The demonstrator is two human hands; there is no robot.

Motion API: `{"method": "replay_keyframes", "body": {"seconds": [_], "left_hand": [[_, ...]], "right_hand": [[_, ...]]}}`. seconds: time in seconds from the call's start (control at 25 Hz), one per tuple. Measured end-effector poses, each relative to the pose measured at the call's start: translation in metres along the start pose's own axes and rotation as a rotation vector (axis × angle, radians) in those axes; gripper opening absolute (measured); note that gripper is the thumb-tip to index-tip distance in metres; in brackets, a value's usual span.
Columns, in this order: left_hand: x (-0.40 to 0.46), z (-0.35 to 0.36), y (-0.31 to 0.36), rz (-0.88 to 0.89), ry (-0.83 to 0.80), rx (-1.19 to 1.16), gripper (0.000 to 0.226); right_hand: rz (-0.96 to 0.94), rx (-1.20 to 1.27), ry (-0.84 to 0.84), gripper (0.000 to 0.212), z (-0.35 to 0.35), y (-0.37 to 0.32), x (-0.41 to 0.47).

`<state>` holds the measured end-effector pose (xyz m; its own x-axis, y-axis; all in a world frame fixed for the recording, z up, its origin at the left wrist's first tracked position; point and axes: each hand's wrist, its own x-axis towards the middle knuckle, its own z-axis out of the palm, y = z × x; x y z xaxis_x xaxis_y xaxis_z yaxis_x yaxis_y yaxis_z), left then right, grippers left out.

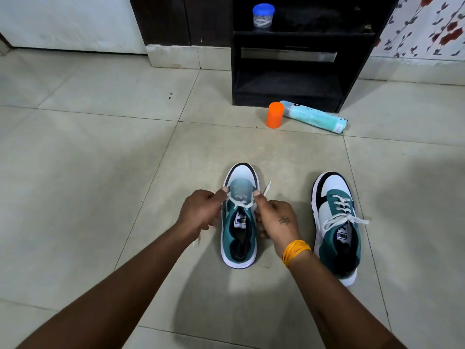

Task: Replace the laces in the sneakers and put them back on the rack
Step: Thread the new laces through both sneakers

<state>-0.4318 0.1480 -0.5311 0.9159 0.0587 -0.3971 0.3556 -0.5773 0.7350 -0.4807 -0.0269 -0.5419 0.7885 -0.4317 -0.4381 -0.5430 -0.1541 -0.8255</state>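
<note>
A white lace is pinched by the left hand and right hand across the unlaced sneaker, set left of the laced sneaker, before the rack.

Open tiled floor left of near sneaker: wide passage. Gap between near sneaker and laced sneaker taken up by right hand. Left hand close against near sneaker's left side. Broad free floor between sneakers and black rack. Rack front partly blocked by upright orange cylinder and lying teal tube, touching. Lower shelf opening unobstructed; upper shelf holds blue-lidded jar at left.
</note>
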Motion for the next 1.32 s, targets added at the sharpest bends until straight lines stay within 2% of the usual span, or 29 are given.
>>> {"method": "replay_keyframes", "body": {"seconds": [0.04, 0.12, 0.2, 0.28, 0.52, 0.68, 0.84, 0.96, 1.04, 1.2, 1.32], "left_hand": [[-0.001, 0.003, 0.004, -0.086, -0.063, -0.118, 0.056], [0.0, 0.008, 0.004, -0.188, -0.099, -0.285, 0.043], [0.002, 0.008, 0.003, -0.259, -0.13, -0.39, 0.027], [0.004, 0.006, 0.004, -0.282, -0.158, -0.465, 0.014], [-0.002, 0.007, 0.003, -0.249, -0.161, -0.542, 0.011], [-0.007, 0.002, 0.004, -0.248, -0.078, -0.63, 0.013], [-0.012, -0.013, 0.015, -0.268, -0.138, -0.791, 0.02], [-0.013, -0.03, 0.028, -0.338, -0.281, -0.723, 0.024], [-0.014, -0.04, 0.037, -0.328, -0.298, -0.666, 0.025], [-0.019, -0.051, 0.048, -0.195, -0.169, -0.414, 0.03], [-0.023, -0.051, 0.051, -0.004, -0.038, -0.161, 0.026]], "right_hand": [[0.061, 0.082, -0.048, 0.059, 0.002, -0.001, 0.0], [0.104, 0.19, -0.095, 0.038, 0.002, -0.003, 0.0], [0.099, 0.289, -0.125, 0.019, 0.0, -0.007, -0.003], [0.094, 0.337, -0.133, 0.011, -0.001, -0.009, -0.004], [0.107, 0.252, -0.14, 0.02, 0.0, -0.01, -0.002], [0.095, 0.407, -0.152, 0.007, -0.005, -0.019, -0.004], [0.003, 0.489, -0.198, 0.015, -0.019, -0.029, -0.009], [-0.074, 0.451, -0.265, 0.024, -0.027, -0.042, -0.014], [-0.118, 0.439, -0.27, 0.024, -0.031, -0.049, -0.019], [-0.21, 0.32, -0.243, 0.012, -0.038, -0.056, -0.028], [-0.354, 0.065, -0.139, 0.014, -0.039, -0.055, -0.026]]}}
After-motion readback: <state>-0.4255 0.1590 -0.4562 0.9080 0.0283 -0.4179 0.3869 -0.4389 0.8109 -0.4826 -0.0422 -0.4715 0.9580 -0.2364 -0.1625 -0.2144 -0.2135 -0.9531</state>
